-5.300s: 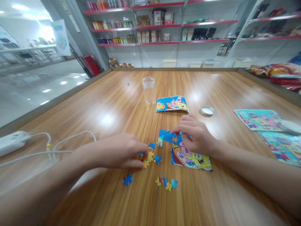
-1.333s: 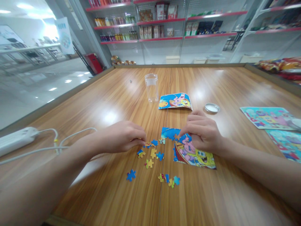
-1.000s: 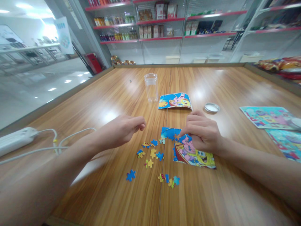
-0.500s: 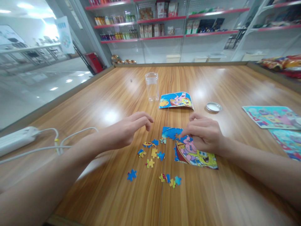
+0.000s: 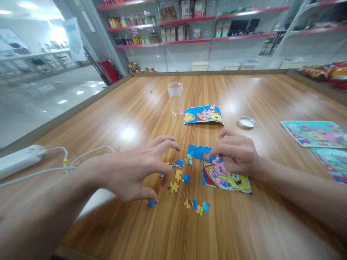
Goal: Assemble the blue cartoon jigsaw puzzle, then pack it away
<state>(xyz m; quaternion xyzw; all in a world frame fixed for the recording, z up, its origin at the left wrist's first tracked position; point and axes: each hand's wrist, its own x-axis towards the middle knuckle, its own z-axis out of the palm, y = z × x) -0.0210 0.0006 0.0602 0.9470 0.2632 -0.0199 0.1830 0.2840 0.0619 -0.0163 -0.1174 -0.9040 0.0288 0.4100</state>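
Observation:
My left hand is open, its fingers spread above the loose jigsaw pieces. Its thumb tip is over a blue jigsaw piece, partly covering it. My right hand is closed, with curled fingers and the index fingertip at the partly joined jigsaw puzzle; whatever it pinches, if anything, is hidden. A wood-coloured gap shows by that fingertip. Between my hands lie several loose pieces, among them a yellow piece and a blue piece. Nearer me is a small row of pieces.
Beyond my hands stand a clear plastic jar and a curled picture sheet. A round lid lies to their right. Picture sheets overlap at the far right. A white power strip with cables sits at left.
My left hand has spread its fingers and come nearer, its thumb now over the blue piece at the near left. My right hand stays at the puzzle.

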